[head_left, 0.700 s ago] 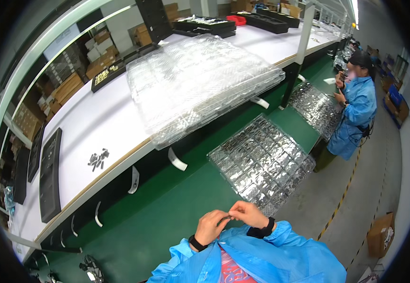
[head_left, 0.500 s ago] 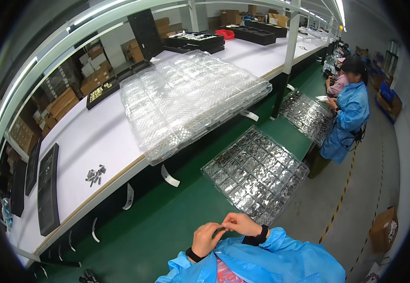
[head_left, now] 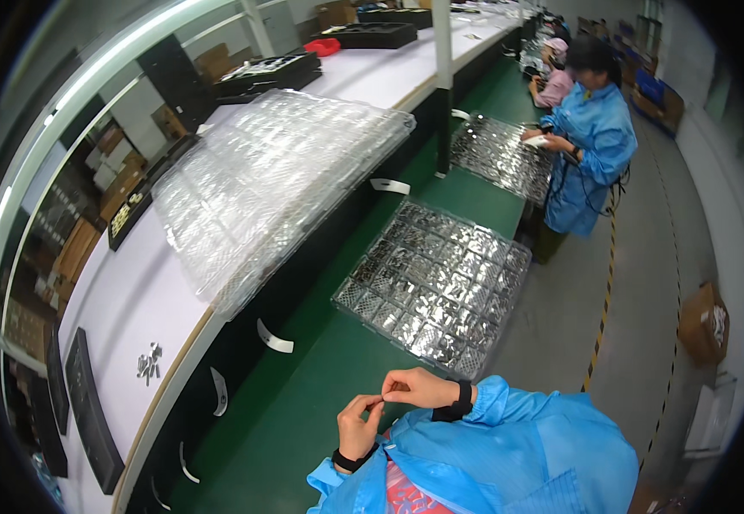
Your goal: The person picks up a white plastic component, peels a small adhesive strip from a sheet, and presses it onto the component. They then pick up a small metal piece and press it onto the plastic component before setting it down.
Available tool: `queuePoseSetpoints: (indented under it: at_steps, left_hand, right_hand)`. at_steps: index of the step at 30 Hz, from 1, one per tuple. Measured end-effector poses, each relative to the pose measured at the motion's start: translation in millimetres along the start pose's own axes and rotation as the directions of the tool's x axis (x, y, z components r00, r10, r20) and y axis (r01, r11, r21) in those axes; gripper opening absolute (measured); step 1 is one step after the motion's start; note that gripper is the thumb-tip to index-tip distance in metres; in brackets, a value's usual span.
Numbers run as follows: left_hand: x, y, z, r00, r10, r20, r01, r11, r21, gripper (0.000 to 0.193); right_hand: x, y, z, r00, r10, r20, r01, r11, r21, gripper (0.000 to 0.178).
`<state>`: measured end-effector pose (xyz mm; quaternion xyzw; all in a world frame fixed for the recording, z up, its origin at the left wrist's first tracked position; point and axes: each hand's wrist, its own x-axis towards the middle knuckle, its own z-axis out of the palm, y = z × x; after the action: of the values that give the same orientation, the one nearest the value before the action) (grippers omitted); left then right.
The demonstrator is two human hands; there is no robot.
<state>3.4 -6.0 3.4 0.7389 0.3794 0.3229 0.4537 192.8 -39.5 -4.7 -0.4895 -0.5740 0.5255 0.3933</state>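
Above the green surface, near my body, my left hand (head_left: pixel 357 427) and my right hand (head_left: pixel 420 388) meet at the fingertips. Both are closed in a pinch; whatever sits between them is too small or hidden to name. Just beyond them lies a clear compartment tray (head_left: pixel 433 287), its many cells filled with small shiny metal pieces. A stack of clear plastic trays (head_left: pixel 277 171) rests on the white bench at the left. Small grey pieces (head_left: pixel 149 364) are scattered on the bench nearer to me.
The white bench (head_left: pixel 115 300) runs along my left, with a black tray (head_left: pixel 91 415) by its far side. Curved white tags (head_left: pixel 274 337) stick out along its edge. A person in a blue smock (head_left: pixel 593 128) stands ahead by another filled tray (head_left: pixel 502 154). A cardboard box (head_left: pixel 703 324) sits at right.
The view has turned, so the bench, trays and co-worker appear further left and the scene is tilted. My hands stay pinched together at the fingertips.
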Motion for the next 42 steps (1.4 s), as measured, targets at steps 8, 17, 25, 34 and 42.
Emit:
queuePoseSetpoints:
  at_steps: [8,17,25,34,42]
  left_hand:
    - [-9.9,-14.5,3.3,0.992,-0.106,0.069,0.104,0.994,0.030,0.009]
    - [-18.7,-23.0,4.3,0.986,0.019,0.168,-0.037,0.994,0.103,0.009]
    - [-24.0,-4.3,7.6,0.987,0.037,0.157,-0.031,0.999,-0.036,0.011]
    - [-29.9,-3.3,3.5,0.980,-0.031,0.195,0.051,0.994,-0.099,0.014]
    - [-34.9,2.1,-3.2,0.988,-0.010,0.154,0.021,0.997,-0.071,0.014]
  right_hand:
    - [-6.7,5.4,1.3,0.999,-0.018,0.032,0.020,0.999,-0.040,0.018]
    - [-11.3,17.8,10.0,0.995,-0.095,0.020,0.094,0.995,0.027,0.021]
    - [-20.3,18.4,11.2,0.994,-0.105,0.016,0.105,0.994,0.005,0.022]
    - [-22.2,15.9,15.9,0.993,-0.113,0.040,0.115,0.992,-0.051,0.024]
    - [-22.3,5.5,22.5,0.993,-0.107,0.047,0.109,0.993,-0.046,0.024]
